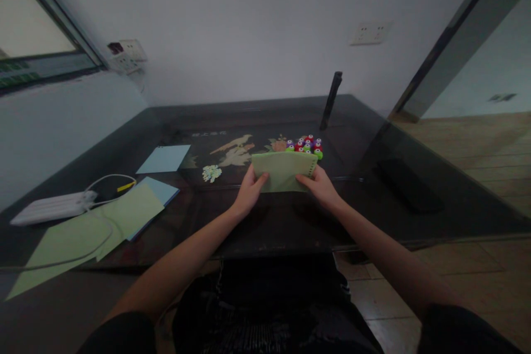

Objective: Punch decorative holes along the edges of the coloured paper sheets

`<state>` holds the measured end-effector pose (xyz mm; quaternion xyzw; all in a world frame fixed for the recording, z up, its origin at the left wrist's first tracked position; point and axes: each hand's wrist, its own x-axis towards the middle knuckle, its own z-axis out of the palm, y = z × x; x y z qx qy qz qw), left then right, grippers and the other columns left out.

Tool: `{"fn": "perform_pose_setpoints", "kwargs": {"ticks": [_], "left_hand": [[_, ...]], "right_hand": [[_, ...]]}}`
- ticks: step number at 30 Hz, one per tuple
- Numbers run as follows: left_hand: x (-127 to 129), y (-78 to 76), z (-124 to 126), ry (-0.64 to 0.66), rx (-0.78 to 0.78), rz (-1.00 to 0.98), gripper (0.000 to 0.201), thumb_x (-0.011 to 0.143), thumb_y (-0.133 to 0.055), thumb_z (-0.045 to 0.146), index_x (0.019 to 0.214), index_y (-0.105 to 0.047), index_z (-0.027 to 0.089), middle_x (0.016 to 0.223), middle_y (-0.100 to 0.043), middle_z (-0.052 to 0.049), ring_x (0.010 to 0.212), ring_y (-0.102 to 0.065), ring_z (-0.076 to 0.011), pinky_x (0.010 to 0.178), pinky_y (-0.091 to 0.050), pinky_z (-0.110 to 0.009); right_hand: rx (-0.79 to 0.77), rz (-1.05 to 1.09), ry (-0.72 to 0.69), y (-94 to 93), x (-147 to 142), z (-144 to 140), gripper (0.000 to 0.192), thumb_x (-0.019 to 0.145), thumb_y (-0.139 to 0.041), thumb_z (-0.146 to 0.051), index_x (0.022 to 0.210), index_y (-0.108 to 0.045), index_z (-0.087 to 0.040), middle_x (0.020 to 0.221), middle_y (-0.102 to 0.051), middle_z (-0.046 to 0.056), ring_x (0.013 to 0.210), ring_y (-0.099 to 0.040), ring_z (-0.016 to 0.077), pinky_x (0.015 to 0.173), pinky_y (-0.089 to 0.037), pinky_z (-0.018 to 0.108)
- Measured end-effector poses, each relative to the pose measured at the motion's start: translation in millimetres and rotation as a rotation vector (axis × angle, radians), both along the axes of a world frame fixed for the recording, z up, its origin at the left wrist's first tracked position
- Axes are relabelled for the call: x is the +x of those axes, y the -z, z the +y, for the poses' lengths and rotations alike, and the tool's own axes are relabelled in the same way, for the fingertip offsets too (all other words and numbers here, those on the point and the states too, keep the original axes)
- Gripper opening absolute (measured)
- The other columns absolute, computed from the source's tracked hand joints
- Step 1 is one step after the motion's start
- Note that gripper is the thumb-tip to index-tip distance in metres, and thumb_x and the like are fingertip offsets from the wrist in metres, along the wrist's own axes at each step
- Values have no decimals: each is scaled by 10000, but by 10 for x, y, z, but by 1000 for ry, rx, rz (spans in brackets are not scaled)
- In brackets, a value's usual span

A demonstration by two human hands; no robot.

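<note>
A light green sheet of paper (284, 168) is held up between both hands over the dark table, with a row of punched holes along its right edge. My left hand (250, 187) pinches its left side, thumb in front and fingers behind. At the right side, my right hand (320, 185) grips it the same way. Just behind the sheet sits a cluster of red, purple and green balls with eye-like dots (307, 144), partly covered by the paper. Left of the sheet lies a small pile of pale paper bits (211, 173).
On the left lie a light blue sheet (164, 159), overlapping green sheets (70, 240) and a white power strip (53, 207) with a cable across them. A black upright stick (331, 100) stands toward the back. A flat dark object (409, 185) rests at right on the table (249, 232).
</note>
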<state>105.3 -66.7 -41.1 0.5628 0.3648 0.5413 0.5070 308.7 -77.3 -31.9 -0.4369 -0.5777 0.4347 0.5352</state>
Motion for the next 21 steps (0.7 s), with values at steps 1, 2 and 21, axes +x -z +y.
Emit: {"fn": "perform_pose_setpoints", "kwargs": {"ticks": [1, 2, 21], "left_hand": [[-1, -1, -1, 3, -10, -9, 493, 808, -588, 329, 1269, -481, 194, 1276, -571, -102, 1201, -504, -269, 994, -422, -424], [-2, -3, -2, 3, -18, -15, 494, 806, -591, 327, 1268, -480, 194, 1277, -570, -103, 1203, -502, -270, 994, -421, -424], [-29, -63, -26, 26, -75, 31, 416, 783, -612, 381, 1122, -590, 141, 1114, -669, -103, 1084, -582, -277, 894, -470, -394]], "right_hand": [[-3, 7, -1, -2, -3, -3, 442, 710, -656, -305, 1133, -590, -196, 1168, -646, 96, 1075, -598, 265, 911, -489, 430], [-7, 13, -2, -5, -5, -7, 450, 709, -654, -304, 1142, -586, -199, 1169, -645, 95, 1068, -602, 264, 909, -489, 431], [-25, 11, -9, -40, -12, -30, 393, 705, -665, -311, 1072, -608, -183, 1162, -647, 105, 1059, -604, 269, 904, -489, 442]]}}
